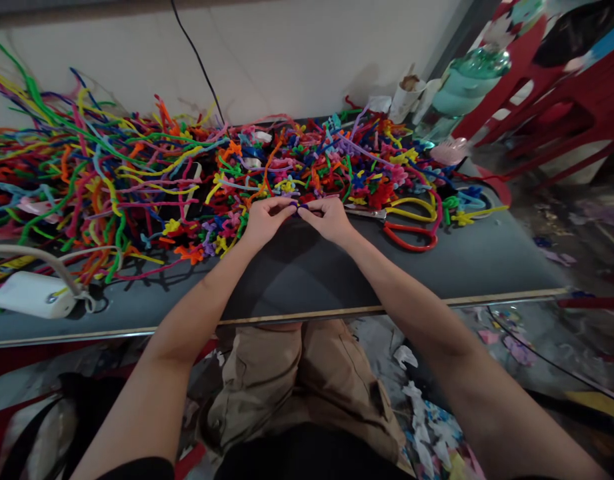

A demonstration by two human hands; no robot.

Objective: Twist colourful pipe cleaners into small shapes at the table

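Note:
My left hand (267, 219) and my right hand (331, 218) meet above the dark table, fingertips nearly touching. Both pinch a small dark blue-purple pipe cleaner piece (297, 209), mostly hidden by the fingers, so its shape is unclear. Just beyond the hands lies a heap of colourful pipe cleaners (157, 153), some long and straight, others twisted into little flower-like shapes. Close to the right of my right hand rest scissors (411, 243) with red and yellow handles.
A white adapter (34, 295) with a cable sits at the left front. At the back right stand a green plastic bottle (459, 93) and a white cup (405, 97). Red chairs (577, 113) are to the right. The table's front edge (337, 312) runs above my lap.

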